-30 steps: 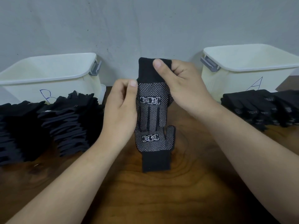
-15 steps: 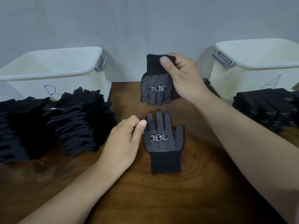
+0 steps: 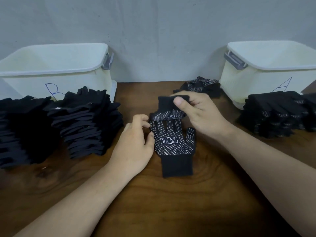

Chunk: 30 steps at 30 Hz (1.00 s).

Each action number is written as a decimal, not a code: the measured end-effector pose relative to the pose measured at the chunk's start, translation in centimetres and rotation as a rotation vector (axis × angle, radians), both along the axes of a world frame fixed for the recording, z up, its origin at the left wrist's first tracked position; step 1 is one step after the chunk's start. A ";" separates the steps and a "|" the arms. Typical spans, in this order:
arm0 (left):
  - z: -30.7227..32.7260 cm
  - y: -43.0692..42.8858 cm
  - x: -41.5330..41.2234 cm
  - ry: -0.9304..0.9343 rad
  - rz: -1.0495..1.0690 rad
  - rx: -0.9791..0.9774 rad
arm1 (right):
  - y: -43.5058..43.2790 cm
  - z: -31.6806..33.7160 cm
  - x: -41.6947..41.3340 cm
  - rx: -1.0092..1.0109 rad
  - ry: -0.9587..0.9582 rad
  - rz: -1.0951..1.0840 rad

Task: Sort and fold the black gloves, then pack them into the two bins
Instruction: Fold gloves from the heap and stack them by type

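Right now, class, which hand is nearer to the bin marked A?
Right. The right hand, pinching the upper glove, is on the side of the flat glove facing bin A; the left hand is on the opposite side.

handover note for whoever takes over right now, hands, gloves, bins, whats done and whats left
Left hand pinches the edge of the flat glove, dots up on the table.
Right hand pinches the cuff of the second glove, above the flat one's fingertips.
Done: a stack sits before bin B, another stack before bin A.
Left: fold this pair, pack everything; no gloves show in either bin.
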<state>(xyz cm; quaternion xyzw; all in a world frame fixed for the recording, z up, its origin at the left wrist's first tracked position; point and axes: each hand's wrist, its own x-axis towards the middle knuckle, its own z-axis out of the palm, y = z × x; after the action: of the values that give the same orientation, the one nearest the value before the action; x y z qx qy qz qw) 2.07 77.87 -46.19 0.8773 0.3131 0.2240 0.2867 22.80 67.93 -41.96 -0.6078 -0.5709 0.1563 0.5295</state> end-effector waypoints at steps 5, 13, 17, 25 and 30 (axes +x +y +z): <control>0.5 -0.3 -0.2 0.076 -0.018 0.034 | -3.5 -1.6 -1.3 -0.084 -0.055 0.022; 1.2 -1.2 -1.4 0.150 -0.047 0.054 | -8.4 -3.0 -3.9 -0.337 -0.521 0.004; 1.1 -1.2 -1.5 0.156 -0.080 0.076 | -8.4 -3.3 -4.8 -0.485 -0.735 0.007; 0.4 -1.0 -1.2 0.184 -0.081 0.121 | -8.4 -2.9 -4.5 -0.358 -0.649 -0.042; 0.5 -1.1 -1.2 0.201 -0.071 0.119 | -8.9 -2.9 -4.5 -0.347 -0.647 0.016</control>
<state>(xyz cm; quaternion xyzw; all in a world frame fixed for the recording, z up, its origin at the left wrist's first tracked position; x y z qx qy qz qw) 0.85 76.79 -45.73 0.9213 0.2949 0.1429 0.2094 18.30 59.02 -44.83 -0.7020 -0.6784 0.0545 0.2096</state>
